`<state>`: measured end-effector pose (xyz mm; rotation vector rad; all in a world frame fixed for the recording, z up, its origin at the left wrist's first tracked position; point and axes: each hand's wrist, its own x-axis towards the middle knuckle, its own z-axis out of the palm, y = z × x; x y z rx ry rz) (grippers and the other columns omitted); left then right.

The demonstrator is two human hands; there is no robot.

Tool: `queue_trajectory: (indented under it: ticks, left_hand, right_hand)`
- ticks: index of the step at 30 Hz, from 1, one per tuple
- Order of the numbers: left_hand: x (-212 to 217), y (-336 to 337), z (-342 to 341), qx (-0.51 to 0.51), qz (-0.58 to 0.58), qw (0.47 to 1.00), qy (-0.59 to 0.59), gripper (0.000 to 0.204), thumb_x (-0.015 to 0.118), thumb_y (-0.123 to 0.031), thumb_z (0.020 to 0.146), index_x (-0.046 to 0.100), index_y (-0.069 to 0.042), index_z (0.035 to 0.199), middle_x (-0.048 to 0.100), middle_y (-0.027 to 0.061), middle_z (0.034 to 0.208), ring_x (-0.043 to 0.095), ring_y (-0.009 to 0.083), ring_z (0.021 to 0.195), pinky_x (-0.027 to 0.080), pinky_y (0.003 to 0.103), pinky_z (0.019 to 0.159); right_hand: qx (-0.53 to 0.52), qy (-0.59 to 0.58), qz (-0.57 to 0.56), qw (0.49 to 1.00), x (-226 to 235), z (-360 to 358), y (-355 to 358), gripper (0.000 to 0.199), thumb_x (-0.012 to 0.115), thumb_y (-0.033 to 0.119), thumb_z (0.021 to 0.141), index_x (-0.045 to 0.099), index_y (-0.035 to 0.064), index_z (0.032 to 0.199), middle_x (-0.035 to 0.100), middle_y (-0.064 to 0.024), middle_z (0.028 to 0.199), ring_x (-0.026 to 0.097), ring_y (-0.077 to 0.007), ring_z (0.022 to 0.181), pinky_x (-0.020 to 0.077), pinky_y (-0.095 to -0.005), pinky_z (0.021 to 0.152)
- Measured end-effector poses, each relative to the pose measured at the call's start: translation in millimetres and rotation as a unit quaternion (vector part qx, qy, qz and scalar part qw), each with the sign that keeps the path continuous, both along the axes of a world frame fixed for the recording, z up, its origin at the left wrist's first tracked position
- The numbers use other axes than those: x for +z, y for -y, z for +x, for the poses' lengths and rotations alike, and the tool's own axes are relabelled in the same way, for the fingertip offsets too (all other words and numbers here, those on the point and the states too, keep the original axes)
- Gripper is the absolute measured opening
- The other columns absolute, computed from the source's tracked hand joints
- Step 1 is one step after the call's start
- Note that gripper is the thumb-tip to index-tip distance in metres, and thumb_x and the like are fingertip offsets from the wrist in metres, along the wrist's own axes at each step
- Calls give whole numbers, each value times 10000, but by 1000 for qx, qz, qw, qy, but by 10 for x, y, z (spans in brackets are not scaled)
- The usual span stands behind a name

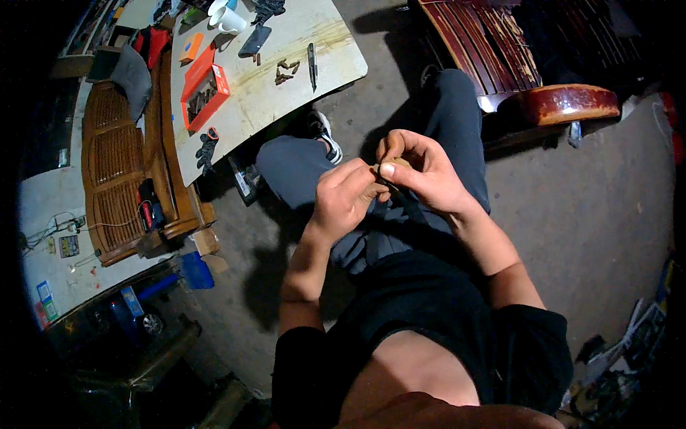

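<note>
Above my lap, my left hand (346,196) and my right hand (429,171) meet, fingertips nearly touching. Between them is a small tan-brown piece (402,163), mostly hidden by the fingers, so its kind does not show. My right thumb and forefinger pinch it; the left fingers are closed at its other side, and I cannot make out what they hold. On the pale table (329,32) ahead lie several short brown pieces (286,71), beside a dark utility knife (312,66). An open orange box (219,80) holds more dark brown pieces.
A dark glove (207,150) lies at the table's near edge. Farther back are a phone-like dark slab (255,41) and a white mug (227,21). Slatted wooden furniture (550,104) stands right, a carved wooden panel (114,171) left.
</note>
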<state>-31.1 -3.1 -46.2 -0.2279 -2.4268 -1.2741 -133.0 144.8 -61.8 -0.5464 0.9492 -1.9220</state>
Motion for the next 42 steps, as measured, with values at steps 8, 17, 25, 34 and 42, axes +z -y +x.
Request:
queue_trajectory:
  ticks: [8,17,25,34,42]
  left_hand:
    - [2,-11,13,6,3,1000,8,71,645,-37,841,598,16,846,559,123,718,563,279,618,455,322,551]
    - [-9,-23,-6,23,-14,1000,-11,120,645,-104,864,604,4,830,570,109,718,573,255,621,460,317,554]
    - [-94,-40,23,13,40,996,-77,157,666,-139,875,625,12,871,603,129,737,602,266,651,480,316,567]
    - [-104,-48,69,35,46,998,-23,125,670,-87,855,624,22,893,591,124,725,588,256,630,471,312,552]
    - [-23,-66,39,53,27,998,-31,131,648,51,762,617,21,886,581,117,710,572,254,598,457,316,527]
  right_hand:
    - [1,6,-4,1000,14,-6,5,187,671,101,879,507,21,834,585,-37,810,608,-100,751,530,-250,646]
    - [-26,10,2,1000,35,32,34,185,647,140,901,516,25,840,584,-40,812,603,-102,706,517,-230,594]
    - [21,176,-93,980,-56,99,70,265,654,267,896,507,56,833,564,-37,794,532,-89,629,435,-204,524]
    - [-16,7,-14,1000,36,120,-32,206,678,131,873,501,32,839,560,-37,814,559,-85,717,472,-233,642]
    - [-65,-56,-34,996,10,132,29,185,664,108,878,499,36,833,548,-13,807,512,-68,720,447,-234,643]
